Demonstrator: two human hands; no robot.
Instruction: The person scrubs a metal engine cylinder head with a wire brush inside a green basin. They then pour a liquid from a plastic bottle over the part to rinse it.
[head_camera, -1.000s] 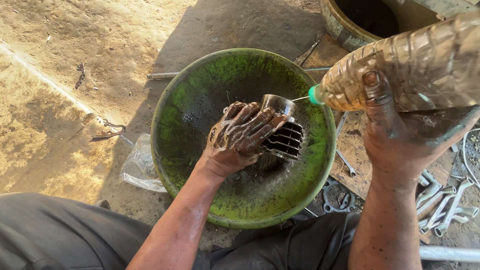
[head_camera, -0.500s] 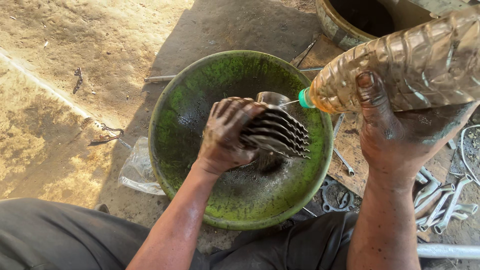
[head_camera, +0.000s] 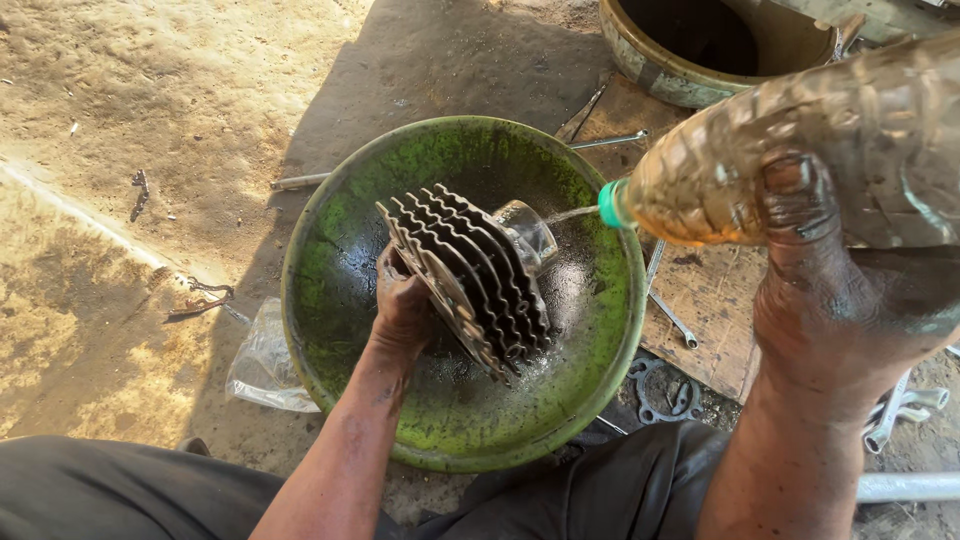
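**A:** Finned engine cylinder (head_camera: 470, 275), dark and oily, tilted on edge inside the green basin (head_camera: 330, 260), lower fins near the basin floor. Left hand (head_camera: 402, 305) clamped on its near side, fingers curled round the base plate. State of the rinse?

**B:** Under way, by my reading. Right hand (head_camera: 835, 300) wrapped tight round a clear plastic bottle (head_camera: 800, 150) of amber liquid, held nearly level. Thin stream leaves the green neck (head_camera: 611, 203) and lands on the cylinder's sleeve end (head_camera: 525, 228). Wet, dark puddle lies on the basin floor beneath the fins.

**A:** So the step is flushing. What does the next move call for?

**B:** Judgement only: the far fins look wetter than the near ones, so turning the cylinder in the left hand would bring dry faces under the stream. Grip is oily; a slip would drop it into the basin.

**A:** Surroundings?

**B:** Basin sits on dirt floor, between the person's knees. Wooden board (head_camera: 700, 310) to the right, a spanner (head_camera: 672, 318) lying on it. A gasket (head_camera: 665, 390) on the ground by the basin rim. More spanners (head_camera: 900, 410) lower right. Crumpled plastic bag (head_camera: 265, 360) touching the basin's left side. A second, yellowish vessel (head_camera: 650, 70) at top, well apart.

**A:** Obstructions?

**B:** None between bottle and cylinder. Bottle hides part of the right side.
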